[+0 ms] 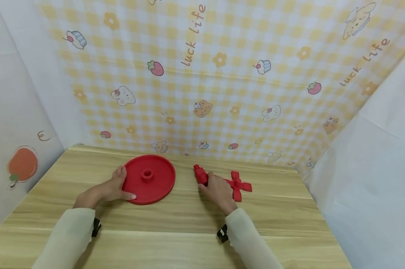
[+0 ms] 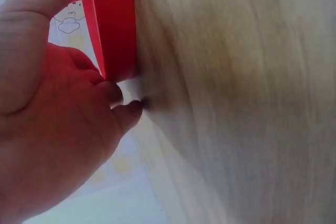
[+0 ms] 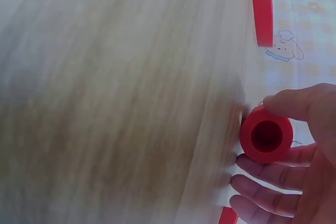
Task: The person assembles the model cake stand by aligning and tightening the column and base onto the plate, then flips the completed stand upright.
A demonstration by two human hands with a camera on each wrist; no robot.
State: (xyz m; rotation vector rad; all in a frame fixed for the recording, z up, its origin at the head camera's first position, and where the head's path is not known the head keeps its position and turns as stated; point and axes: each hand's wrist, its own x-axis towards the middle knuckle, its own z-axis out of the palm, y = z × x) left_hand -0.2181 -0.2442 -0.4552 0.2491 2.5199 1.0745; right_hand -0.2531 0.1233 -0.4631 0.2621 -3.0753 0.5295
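Observation:
A shallow red round dish (image 1: 163, 186) with a raised rim and a hollow central hub lies on the table at centre-left. My left hand (image 1: 109, 188) grips its left edge; the thumb presses the near side and the fingers reach round the far side. In the left wrist view the outer wall of the dish (image 2: 116, 24) stands beside the thumb. My right hand (image 1: 219, 189) holds a stepped red tube (image 1: 201, 175) low over the tabletop, thumb on one side, index finger on the other. The right wrist view shows the hollow round end of the tube (image 3: 286, 135).
Just right of my right hand lies a flat red cross-shaped piece (image 1: 237, 184) with petal-like arms and a small central knob. The wooden table (image 1: 162, 246) ends at a yellow checked cloth (image 1: 219, 89) behind. White cloth hangs at both sides.

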